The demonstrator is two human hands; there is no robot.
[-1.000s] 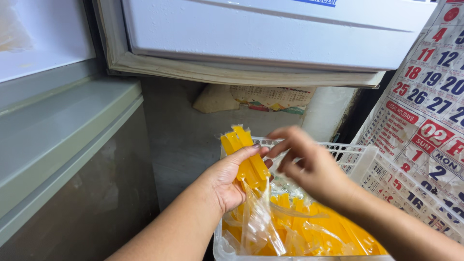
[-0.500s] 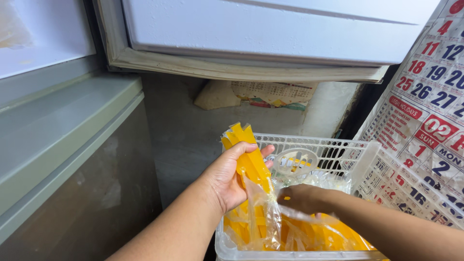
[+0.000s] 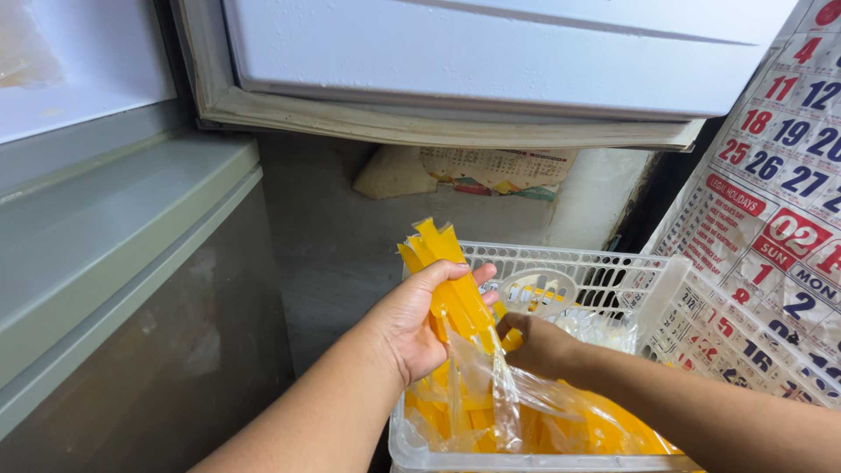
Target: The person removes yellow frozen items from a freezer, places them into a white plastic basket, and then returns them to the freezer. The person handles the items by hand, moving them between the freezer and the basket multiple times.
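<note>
The left hand is closed around a bundle of yellow ice pops in clear plastic sleeves, thumb lying across their front. The bundle's long axis runs steeply, its upper ends pointing up and slightly left, its loose plastic tails trailing down into the white plastic basket. The right hand sits just beside the bundle's lower part, fingers curled onto one yellow ice pop; how firmly it grips cannot be told. More yellow pops lie heaped in the basket below both hands. A wall calendar leans at right; a white freezer door hangs open above.
</note>
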